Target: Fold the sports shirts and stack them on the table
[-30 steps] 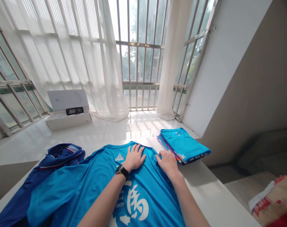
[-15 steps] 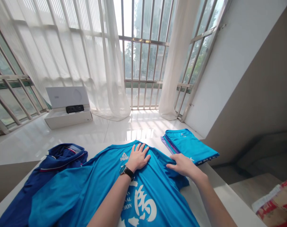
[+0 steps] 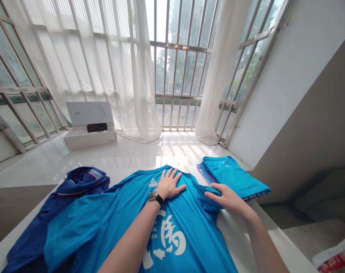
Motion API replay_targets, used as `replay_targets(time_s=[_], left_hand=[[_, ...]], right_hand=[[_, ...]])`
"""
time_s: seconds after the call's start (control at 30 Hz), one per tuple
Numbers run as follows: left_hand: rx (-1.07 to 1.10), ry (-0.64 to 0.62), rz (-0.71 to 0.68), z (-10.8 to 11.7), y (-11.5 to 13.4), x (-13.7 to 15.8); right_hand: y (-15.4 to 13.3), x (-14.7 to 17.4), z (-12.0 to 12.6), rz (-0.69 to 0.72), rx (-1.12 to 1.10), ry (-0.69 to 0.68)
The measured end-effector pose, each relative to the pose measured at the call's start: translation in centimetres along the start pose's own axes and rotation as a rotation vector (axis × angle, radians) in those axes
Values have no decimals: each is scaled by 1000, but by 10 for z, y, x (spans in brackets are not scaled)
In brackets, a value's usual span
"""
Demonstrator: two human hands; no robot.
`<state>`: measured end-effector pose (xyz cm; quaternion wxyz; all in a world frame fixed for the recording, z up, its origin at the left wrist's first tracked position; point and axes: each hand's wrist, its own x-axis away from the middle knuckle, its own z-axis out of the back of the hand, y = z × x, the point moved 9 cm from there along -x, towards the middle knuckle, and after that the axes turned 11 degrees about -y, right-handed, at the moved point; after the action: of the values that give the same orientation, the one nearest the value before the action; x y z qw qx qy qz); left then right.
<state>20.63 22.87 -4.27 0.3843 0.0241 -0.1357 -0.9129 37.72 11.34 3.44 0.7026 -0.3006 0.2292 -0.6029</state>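
A bright blue T-shirt point(image 3: 189, 227) lies spread front up on the white surface, its white lettering and large printed character facing me. My left hand point(image 3: 169, 185), wearing a wristwatch point(image 3: 155, 196), rests flat on its chest just below the collar, fingers spread. At the sleeve on the right side, my right hand point(image 3: 225, 195) has the cloth between thumb and fingers. A dark blue collared shirt point(image 3: 78, 185) lies crumpled at the left, partly under the T-shirt's other sleeve. Just beyond my right hand sits a stack of folded shirts point(image 3: 237, 174) with a blue one on top.
An open white box point(image 3: 89, 138) with a black object point(image 3: 97, 127) on it stands at the back left. Behind are sheer curtains point(image 3: 144, 113) and a barred window point(image 3: 180, 72). A red and tan package point(image 3: 339, 258) lies lower right, beyond the table edge.
The sleeve under my right hand has been drawn up and bunched, its hem shifting inward. My left hand stays flat on the chest. The view has turned slightly left.
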Motion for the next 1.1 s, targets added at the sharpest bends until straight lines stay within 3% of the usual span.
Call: replay_targets(time_s=[0.07, 0.13, 0.27, 0.43, 0.6, 0.67, 0.73, 0.8, 0.9, 1.03, 1.1], left_hand=[[-4, 8, -2, 0, 0, 0], [-6, 14, -4, 0, 1, 1], [-9, 31, 9, 3, 1, 2], [7, 84, 0, 10, 3, 6], [168, 191, 9, 34, 9, 12], [394, 121, -1, 39, 17, 10], [663, -36, -66, 37, 35, 8], [849, -188, -138, 35, 56, 9], [955, -296, -185, 34, 71, 13], [1045, -302, -219, 33, 67, 19], [1041, -256, -223, 33, 59, 20]], right_hand=[[0, 4, -2, -21, 95, -24], [-5, 7, 4, -5, 132, 50], [-14, 12, 22, 57, -16, 268], [4, 5, 22, -17, -164, 432], [20, -9, 1, -78, -416, 331], [13, -13, -9, -33, -517, 260], [-1, -16, -17, 54, -547, 209], [-16, -17, -25, 117, -518, 179], [-29, -18, -41, 134, -435, 118], [-38, -17, -62, 132, -255, -33], [-37, -17, -62, 130, -116, -35]])
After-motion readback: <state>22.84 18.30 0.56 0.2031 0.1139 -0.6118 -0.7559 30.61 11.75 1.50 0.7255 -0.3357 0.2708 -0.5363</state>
